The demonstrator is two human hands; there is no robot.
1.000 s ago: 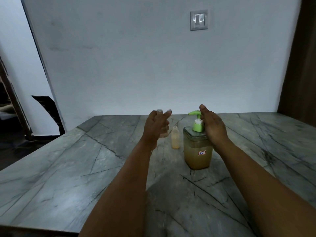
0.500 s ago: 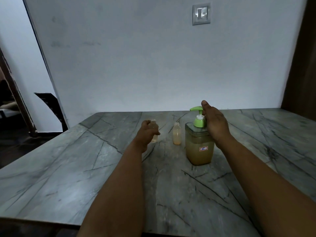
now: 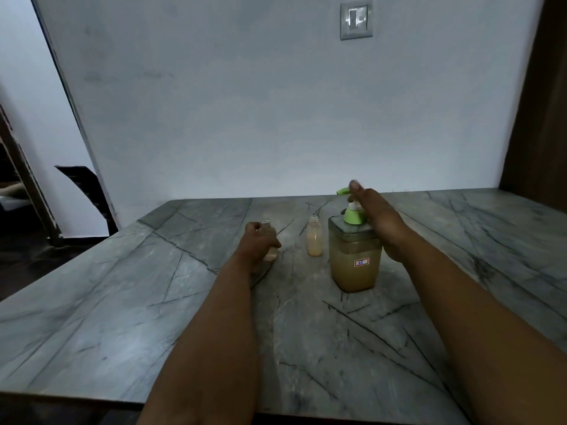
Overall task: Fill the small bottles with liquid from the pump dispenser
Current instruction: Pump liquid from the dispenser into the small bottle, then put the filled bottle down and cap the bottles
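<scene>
Lowered since a moment ago, left hand (image 3: 257, 245) grips a small bottle (image 3: 268, 240) upright on the table (image 3: 122, 302); right hand (image 3: 379, 219) rests straight-fingered on the pump dispenser (image 3: 354, 256).

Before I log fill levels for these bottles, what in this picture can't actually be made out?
- Head view: the left hand grips one small bottle, its fingers hiding most of the body and the liquid level.
- The right hand covers the back of the green pump; its fingertip is motion-blurred, so pressing cannot be told.
- The dispenser label is too small to read surely.
- Both arms are cut off by the bottom edge.
</scene>
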